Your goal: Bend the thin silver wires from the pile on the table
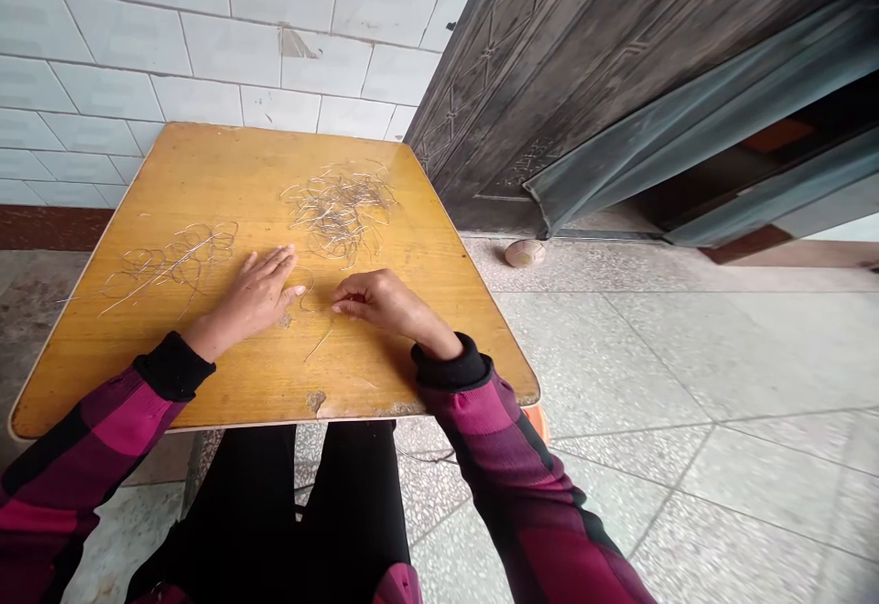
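My left hand (257,293) lies flat on the yellow wooden table (206,174), fingers stretched out, pressing down one end of a thin wire (317,344). My right hand (377,300) is curled in a pinch on the same wire, close beside the left. A tangled heap of thin wires (340,206) lies just beyond both hands. A looser spread of bent wire loops (175,261) lies to the left of my left hand.
A white tiled wall (206,37) stands behind the table. A dark metal door (618,64) is at the right. A small round object (525,253) rests on the tiled floor (687,384) by the door sill. The table's front edge is chipped.
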Demonstrator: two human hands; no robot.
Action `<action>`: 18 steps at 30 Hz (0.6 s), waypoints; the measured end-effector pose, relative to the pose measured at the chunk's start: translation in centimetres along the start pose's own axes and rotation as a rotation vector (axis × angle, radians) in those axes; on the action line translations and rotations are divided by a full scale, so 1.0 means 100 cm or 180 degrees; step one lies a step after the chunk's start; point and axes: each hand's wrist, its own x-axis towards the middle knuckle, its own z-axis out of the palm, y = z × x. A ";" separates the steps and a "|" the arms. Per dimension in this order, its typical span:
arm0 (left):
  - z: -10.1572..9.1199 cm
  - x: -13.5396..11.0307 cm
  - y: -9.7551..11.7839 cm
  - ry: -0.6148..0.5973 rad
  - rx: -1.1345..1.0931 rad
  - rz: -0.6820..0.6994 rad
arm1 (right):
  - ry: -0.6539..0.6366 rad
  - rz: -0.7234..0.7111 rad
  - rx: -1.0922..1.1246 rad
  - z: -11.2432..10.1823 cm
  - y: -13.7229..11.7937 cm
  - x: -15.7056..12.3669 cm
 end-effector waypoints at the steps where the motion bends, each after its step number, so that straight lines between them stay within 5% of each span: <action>1: -0.001 0.000 -0.002 0.0076 -0.0031 0.0006 | -0.0066 0.0104 0.0017 -0.002 0.001 0.000; 6: -0.009 0.000 -0.010 0.0617 -0.0219 0.0013 | -0.0382 0.0745 0.0347 -0.011 0.006 -0.002; 12: -0.040 -0.003 -0.033 0.1369 -0.0266 -0.0594 | -0.0598 0.1112 0.0720 -0.009 0.006 0.000; 18: -0.078 -0.017 -0.058 0.1929 -0.0244 -0.1196 | -0.0287 0.0889 -0.0389 0.007 -0.004 0.003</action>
